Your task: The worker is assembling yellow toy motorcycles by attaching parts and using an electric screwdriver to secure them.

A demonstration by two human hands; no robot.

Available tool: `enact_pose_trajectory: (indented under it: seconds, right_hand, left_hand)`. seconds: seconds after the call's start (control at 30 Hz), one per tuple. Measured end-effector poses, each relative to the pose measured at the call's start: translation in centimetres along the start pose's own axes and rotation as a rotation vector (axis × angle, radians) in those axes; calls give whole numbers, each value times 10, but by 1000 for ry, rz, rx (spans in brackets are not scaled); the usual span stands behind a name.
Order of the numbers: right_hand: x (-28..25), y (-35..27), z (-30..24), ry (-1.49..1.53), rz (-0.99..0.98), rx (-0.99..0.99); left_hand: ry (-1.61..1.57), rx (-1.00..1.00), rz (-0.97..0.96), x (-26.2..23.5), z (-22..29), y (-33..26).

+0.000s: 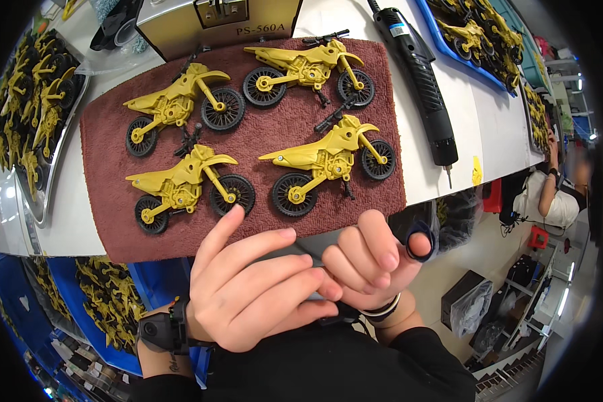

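Four yellow toy motorcycles lie on their sides on a brown-red towel [244, 134]: far left [177, 100], far right [311, 65], near left [181, 181] and near right [328, 157]. Just in front of the towel's near edge are both of my hands. My left hand [251, 288] has its fingers stretched and slightly spread, its index fingertip by the near left motorcycle's front wheel. Its other fingertips reach toward my right hand [368, 258], whose fingers are curled in. A dark blue band [420, 242] wraps the right thumb. What the curled fingers hold, if anything, is hidden.
A black electric screwdriver [422, 87] lies right of the towel. Behind stands a gold-coloured box [214, 27]. Trays of yellow motorcycles sit at left [63, 144] and far right [442, 40]. A blue bin [161, 275] holds more below left. A person [549, 197] sits at right.
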State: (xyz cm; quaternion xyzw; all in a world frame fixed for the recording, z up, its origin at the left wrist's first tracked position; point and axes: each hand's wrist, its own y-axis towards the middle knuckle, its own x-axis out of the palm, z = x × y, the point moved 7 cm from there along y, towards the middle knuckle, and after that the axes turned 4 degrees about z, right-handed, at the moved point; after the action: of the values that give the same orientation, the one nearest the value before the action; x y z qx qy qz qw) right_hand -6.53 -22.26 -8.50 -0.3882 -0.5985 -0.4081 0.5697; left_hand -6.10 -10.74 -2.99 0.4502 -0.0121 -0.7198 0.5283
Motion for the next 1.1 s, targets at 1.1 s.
enact_pose_trajectory:
  seconds: [1.1]
  right_hand:
    - [42,-14,-22,-1053,-274,-288]
  left_hand:
    - [100,-83,64,-17,-14,12]
